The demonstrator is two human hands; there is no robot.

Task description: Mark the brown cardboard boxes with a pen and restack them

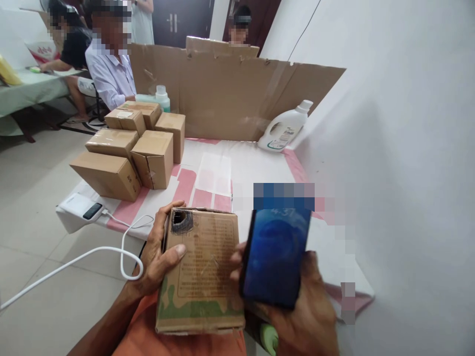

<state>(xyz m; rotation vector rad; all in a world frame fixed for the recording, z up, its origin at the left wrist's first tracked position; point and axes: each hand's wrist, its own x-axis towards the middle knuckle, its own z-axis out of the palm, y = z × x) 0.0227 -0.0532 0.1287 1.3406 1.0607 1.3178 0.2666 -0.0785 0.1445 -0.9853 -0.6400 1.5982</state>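
Note:
My left hand (161, 252) grips the left side of a cardboard box (208, 267), its thumb lying on the front. The box has printed text, a green camouflage patch low down and a dark-edged hole in its upper left corner. In my right hand (304, 306) is a smartphone (278, 257), its lit screen showing a clock and a blue wallpaper. Fingers curl round the phone's left edge, close to the box's right side. Both things are held in front of the table's near edge, above my lap.
Several small cardboard boxes (104, 173) stand at the table's left. A white power bank (79, 206) with a cable (92, 253) lies nearer. White detergent bottle (285, 126) leans at the back right before a cardboard panel (226, 94). A wall borders the right; people sit beyond.

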